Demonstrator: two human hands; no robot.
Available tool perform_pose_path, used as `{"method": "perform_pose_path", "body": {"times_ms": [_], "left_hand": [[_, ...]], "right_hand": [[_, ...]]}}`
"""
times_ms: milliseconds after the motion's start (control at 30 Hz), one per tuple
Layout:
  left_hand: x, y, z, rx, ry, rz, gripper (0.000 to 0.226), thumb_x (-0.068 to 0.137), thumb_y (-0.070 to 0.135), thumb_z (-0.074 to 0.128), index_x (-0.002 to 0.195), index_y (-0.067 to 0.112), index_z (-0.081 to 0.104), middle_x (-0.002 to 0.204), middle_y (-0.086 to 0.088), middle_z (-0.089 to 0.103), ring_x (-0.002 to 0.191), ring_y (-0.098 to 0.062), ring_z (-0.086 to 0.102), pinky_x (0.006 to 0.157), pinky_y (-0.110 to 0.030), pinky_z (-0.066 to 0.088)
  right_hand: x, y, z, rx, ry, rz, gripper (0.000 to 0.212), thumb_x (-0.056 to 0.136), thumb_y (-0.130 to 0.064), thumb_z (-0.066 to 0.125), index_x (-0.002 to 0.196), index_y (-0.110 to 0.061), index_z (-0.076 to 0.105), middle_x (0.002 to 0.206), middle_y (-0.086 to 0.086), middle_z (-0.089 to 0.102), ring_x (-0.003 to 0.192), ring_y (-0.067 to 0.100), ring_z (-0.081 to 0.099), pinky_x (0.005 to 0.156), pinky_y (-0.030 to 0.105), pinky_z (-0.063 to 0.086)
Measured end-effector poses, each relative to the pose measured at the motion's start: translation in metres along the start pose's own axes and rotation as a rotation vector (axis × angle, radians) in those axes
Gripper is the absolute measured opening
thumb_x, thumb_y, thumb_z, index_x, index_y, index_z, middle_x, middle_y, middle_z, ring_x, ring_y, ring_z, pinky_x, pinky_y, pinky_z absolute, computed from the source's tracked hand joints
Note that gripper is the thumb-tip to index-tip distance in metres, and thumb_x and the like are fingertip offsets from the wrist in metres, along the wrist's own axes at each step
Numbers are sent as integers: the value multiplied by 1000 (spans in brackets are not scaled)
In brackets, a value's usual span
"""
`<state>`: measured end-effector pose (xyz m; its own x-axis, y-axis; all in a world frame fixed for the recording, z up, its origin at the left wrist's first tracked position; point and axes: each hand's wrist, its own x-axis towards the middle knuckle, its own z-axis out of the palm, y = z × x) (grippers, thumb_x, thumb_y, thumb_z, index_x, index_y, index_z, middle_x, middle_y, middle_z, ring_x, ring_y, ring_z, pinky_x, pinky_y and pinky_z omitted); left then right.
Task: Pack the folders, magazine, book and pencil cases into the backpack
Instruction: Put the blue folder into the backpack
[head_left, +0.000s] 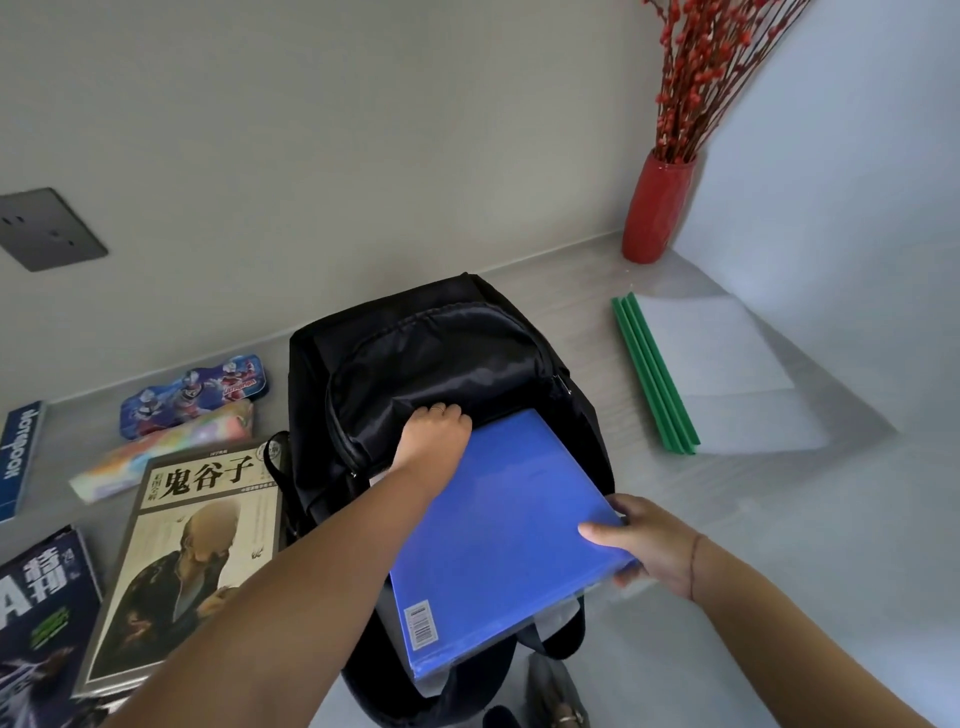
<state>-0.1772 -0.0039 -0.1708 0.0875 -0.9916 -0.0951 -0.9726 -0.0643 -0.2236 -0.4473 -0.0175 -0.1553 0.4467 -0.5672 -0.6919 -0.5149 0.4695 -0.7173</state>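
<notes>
While the right grip (639, 545) pinched the near right corner of the blue folder (498, 530), thumb on top and fingers beneath, the left grip (434, 431) was curled over the black flap of the backpack (441, 343), holding its mouth open.

Blue folder: far edge at the mouth, most of it outside, tilted over the bag's front.
Backpack: lying on the surface (779, 519), main compartment unzipped; contents not visible.
Left of bag, unpacked: book (197, 545), magazine (36, 613), tin pencil case (195, 389), soft pencil case (156, 457), blue notebook (18, 457).
Right of bag, well apart: green-spined folders (670, 384).
Far corner: red vase (657, 208).

Progress, as judged: early; one folder was going in, and every other item was outstanding.
</notes>
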Motion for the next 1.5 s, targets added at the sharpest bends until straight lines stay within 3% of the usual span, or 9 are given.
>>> {"method": "perform_pose_path", "body": {"times_ms": [233,333,433,567,667,800,1067,1300,1500], "left_hand": [[-5,-1,2,220,205,47,44,78,13,63,120,13,49,124,-6,48,120,-26,43,114,-49,18],[-9,-20,8,275,129,-91,73,81,30,69,141,23,28,155,-10,13,145,-30,10,105,-72,-8],[-10,-42,14,247,49,-203,86,80,40,67,147,27,14,157,-13,-9,145,-38,1,106,-71,1],[-13,-51,16,108,92,-150,59,80,13,66,133,16,40,153,-20,24,132,-36,41,109,-46,35],[-19,-46,13,44,232,-31,61,28,-12,85,85,4,71,102,-19,72,81,-34,72,64,-35,61],[-21,-41,7,-115,280,9,73,4,-13,83,75,-2,70,85,-18,75,69,-32,73,40,-31,56],[-24,-43,6,-220,350,-1,52,28,-21,80,75,-1,71,78,-13,74,58,-26,71,36,-24,50],[-24,-53,9,-321,304,-101,32,52,-14,79,75,1,63,56,-10,60,38,-25,53,31,-25,39],[-20,-59,4,-352,299,-100,20,65,-11,74,78,-1,62,58,-13,61,38,-26,48,34,-29,44]], "right_hand": [[5,-10,15,157,98,-47,21,89,-19,63,106,-6,64,103,14,68,58,26,57,48,22,50],[3,-11,14,225,80,-23,27,88,-24,64,112,-10,61,105,12,69,55,22,64,51,24,54],[-1,-7,11,206,18,8,31,89,-26,64,117,-17,56,106,12,70,59,20,70,50,24,54],[-5,-3,9,207,-94,33,32,89,-22,64,118,-24,51,105,18,68,64,27,72,54,28,57],[-1,-4,11,265,-37,1,31,90,-14,62,119,-19,52,100,18,68,53,22,69,50,27,56],[15,-11,18,306,65,13,30,92,-11,59,121,-6,53,88,18,64,49,20,68,47,26,55],[57,-48,44,538,207,89,39,87,-11,66,120,-2,47,79,16,58,51,21,67,47,30,58],[50,-40,55,942,15,258,19,85,-2,65,100,6,56,75,29,70,60,33,72,50,38,60],[72,-57,74,952,197,253,36,94,-2,52,127,10,44,124,30,56,87,35,67,67,36,59]]}}
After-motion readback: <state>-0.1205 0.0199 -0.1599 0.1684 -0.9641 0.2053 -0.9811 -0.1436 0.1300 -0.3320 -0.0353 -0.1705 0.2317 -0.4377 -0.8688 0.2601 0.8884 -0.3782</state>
